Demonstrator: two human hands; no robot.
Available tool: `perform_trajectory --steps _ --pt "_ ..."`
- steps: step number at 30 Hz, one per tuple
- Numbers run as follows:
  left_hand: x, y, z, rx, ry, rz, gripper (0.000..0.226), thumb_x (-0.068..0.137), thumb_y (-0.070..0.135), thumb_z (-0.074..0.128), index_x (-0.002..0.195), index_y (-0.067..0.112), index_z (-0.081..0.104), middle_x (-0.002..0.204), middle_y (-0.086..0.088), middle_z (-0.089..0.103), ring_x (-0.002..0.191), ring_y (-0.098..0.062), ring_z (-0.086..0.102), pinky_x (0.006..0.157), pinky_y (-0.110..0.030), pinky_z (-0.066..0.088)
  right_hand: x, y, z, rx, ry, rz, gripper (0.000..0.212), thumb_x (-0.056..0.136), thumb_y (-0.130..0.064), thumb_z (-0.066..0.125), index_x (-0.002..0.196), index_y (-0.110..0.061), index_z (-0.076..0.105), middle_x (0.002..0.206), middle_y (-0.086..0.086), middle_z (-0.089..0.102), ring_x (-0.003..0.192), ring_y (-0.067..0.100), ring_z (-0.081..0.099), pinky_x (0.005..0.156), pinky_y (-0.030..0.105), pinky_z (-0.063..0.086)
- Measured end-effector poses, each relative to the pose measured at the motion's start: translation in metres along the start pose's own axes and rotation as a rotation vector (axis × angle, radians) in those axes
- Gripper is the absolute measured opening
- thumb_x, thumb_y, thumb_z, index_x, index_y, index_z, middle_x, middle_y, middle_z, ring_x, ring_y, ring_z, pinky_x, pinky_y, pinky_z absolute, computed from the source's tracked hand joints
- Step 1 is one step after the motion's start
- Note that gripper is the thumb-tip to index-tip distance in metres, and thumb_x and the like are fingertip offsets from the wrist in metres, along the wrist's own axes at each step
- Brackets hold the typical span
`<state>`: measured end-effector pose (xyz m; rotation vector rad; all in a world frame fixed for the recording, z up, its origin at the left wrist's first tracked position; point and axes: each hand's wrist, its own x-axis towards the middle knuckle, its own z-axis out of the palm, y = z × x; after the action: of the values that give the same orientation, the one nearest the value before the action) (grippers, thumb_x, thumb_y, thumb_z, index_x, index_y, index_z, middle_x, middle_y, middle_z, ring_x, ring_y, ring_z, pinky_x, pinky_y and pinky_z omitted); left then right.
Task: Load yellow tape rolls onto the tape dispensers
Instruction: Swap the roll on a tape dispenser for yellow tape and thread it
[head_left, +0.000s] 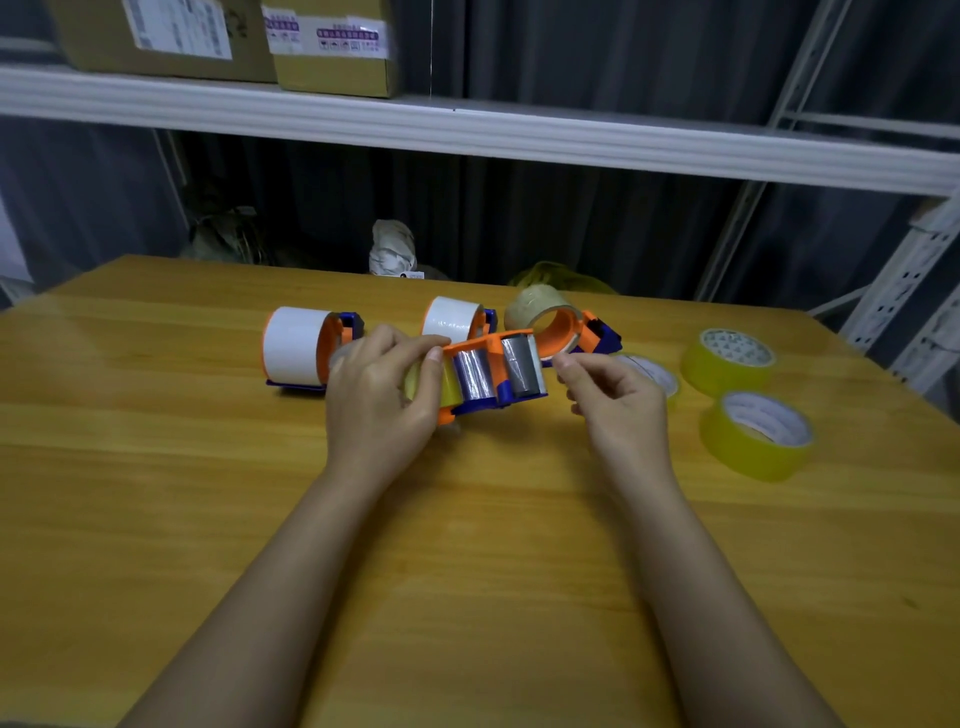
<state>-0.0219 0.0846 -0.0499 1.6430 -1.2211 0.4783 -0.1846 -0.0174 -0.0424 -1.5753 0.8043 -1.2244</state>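
A storeroom: metal shelving (519, 137) bearing labelled cartons (332, 47) above a wooden table (156, 467).

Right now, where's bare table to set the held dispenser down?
Free: the wide near strip of table around the forearms, and the near-left corner below the white-roll dispenser. Crowded: the far middle row of dispensers, and the right side by the yellow rolls. Left hand grips the held dispenser; right hand pinches at its end.
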Motion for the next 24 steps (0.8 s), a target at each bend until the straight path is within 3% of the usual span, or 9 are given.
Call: perform_trajectory --steps 9,12,19,24 --pt "-0.0021 0.0033 0.0013 0.068 -0.006 0.055 0.033 0.091 0.031 0.045 0.104 0.013 0.070 0.080 0.004 0.050 0.077 -0.010 0.046 0.067 -0.029 0.033 -0.0004 0.0027 0.0019 -0.018 -0.032 0.028 0.010 0.086 -0.015 0.068 0.094 -0.012 0.074 0.080 -0.008 0.069 0.071 -0.009 0.061 0.065 0.010 0.048" --pt "-0.0024 0.0034 0.0016 0.080 -0.011 0.066 0.033 0.092 0.030 0.045 0.104 0.013 0.070 0.079 0.002 0.052 0.076 -0.013 0.048 0.065 -0.029 0.033 0.0011 0.0056 0.0010 -0.017 0.013 0.053 0.008 0.087 -0.016 0.068 0.092 -0.015 0.074 0.083 -0.008 0.070 0.076 -0.005 0.063 0.069 0.012 0.051" --pt "-0.0024 0.0038 0.0020 0.070 -0.053 0.098 0.035 0.092 0.031 0.044 0.105 0.012 0.070 0.079 0.002 0.052 0.075 -0.011 0.047 0.062 -0.029 0.033 0.0043 0.0050 -0.0035 -0.168 0.034 -0.017 0.006 0.089 -0.014 0.066 0.087 -0.014 0.072 0.070 -0.013 0.062 0.062 -0.012 0.055 0.062 0.006 0.043" --pt "-0.0029 0.0052 0.0032 0.046 -0.050 0.093 0.034 0.092 0.030 0.044 0.105 0.011 0.070 0.078 0.000 0.053 0.073 -0.013 0.047 0.059 -0.033 0.038 0.0037 0.0059 -0.0026 -0.159 0.036 0.009 0.006 0.088 -0.018 0.066 0.088 -0.016 0.072 0.075 -0.012 0.065 0.068 -0.011 0.057 0.064 0.007 0.045"
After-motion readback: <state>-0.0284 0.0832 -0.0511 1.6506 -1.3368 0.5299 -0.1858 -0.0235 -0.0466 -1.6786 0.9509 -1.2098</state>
